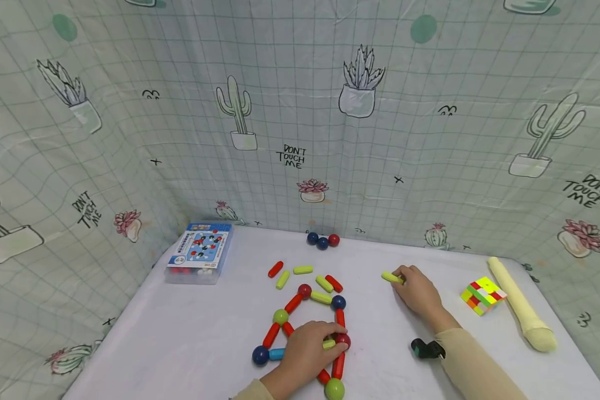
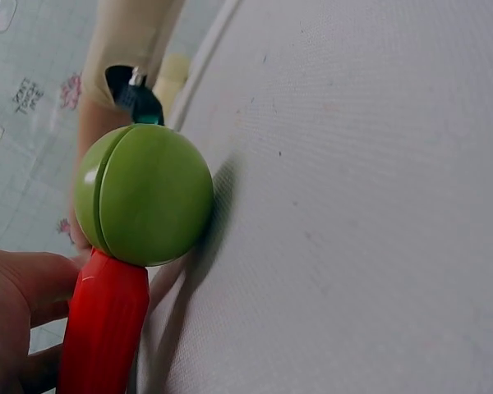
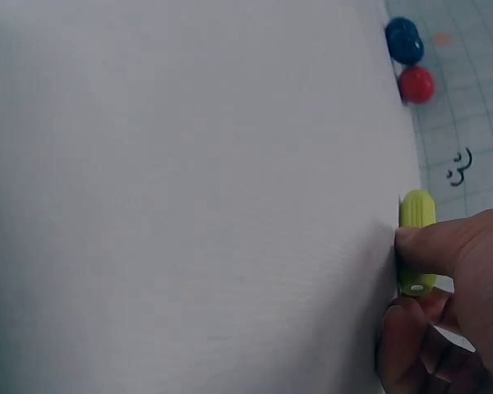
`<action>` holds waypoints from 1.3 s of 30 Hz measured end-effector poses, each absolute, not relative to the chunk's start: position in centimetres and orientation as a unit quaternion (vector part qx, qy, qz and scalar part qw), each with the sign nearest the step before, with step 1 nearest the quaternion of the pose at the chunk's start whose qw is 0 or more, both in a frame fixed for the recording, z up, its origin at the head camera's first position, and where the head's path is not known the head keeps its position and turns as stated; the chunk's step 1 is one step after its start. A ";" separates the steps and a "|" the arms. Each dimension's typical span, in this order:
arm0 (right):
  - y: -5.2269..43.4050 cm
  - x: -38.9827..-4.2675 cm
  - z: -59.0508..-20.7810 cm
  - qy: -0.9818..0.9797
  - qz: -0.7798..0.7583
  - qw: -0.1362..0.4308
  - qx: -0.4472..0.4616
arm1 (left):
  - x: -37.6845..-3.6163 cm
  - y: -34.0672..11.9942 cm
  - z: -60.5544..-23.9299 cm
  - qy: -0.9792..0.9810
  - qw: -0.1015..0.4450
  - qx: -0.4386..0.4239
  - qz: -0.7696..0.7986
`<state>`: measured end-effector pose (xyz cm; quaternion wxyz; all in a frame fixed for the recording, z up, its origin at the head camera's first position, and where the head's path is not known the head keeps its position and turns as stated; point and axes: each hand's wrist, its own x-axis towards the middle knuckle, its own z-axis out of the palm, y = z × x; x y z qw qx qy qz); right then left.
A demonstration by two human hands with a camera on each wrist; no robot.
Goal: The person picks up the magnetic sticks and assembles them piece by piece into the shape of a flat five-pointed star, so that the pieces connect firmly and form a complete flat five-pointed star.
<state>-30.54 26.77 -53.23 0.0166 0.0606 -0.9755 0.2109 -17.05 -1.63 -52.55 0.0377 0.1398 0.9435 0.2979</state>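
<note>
- Frame (image 1: pixel 305 333) of sticks and balls lies flat on the white table (image 1: pixel 180 344), near its front edge; it reads as a partly built shape, my judgement: roughly half made.
- Joined so far: red ball (image 1: pixel 304 290) at the top, green ball (image 1: pixel 280 316) and dark blue ball (image 1: pixel 338 303) lower on either side, red sticks and one yellow-green stick linking them, a blue ball (image 1: pixel 260 355) with a short blue stick at the frame's lower left, a big green ball (image 1: pixel 334 388) at the bottom on a red stick (image 2: pixel 103 328).
- Left hand (image 1: pixel 307 353) rests on the frame's lower middle, fingers curled over a yellow-green stick (image 1: pixel 329 344) beside a dark red ball (image 1: pixel 343 340); looks like that piece is being fitted, joint not clearly closed.
- Right hand (image 1: pixel 416 289), right of the frame and apart from it, pinches a loose yellow-green stick (image 3: pixel 416 242) between thumb and fingers, low on the table; not yet brought to the frame.
- Unused parts just behind the frame: a red stick (image 1: pixel 275 269), yellow-green ones and another red. Three spare balls (image 1: pixel 322 240) further back by the cloth wall.
- So left to do, as I judge: add the held stick, use the spares, close the open sides.
- Parts box (image 1: pixel 200 253) sits back left of the frame.
- Colour cube (image 1: pixel 482 295) and a cream flute-like tube (image 1: pixel 520 311) lie far right of the frame, untouched.
</note>
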 end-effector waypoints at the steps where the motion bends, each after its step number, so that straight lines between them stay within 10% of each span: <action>1: 26.5 -30.0 -53.2 -0.974 0.212 0.019 0.073 | -17.0 -1.6 -52.5 0.944 0.038 0.138 0.297; 20: 23.4 -21.7 -52.2 -0.879 0.324 -0.105 0.334 | -17.0 -1.5 -52.0 0.942 0.035 0.136 0.305; 39: 22.3 -22.7 -52.3 -0.888 0.370 -0.102 0.253 | -17.1 -1.5 -52.2 0.939 0.032 0.138 0.313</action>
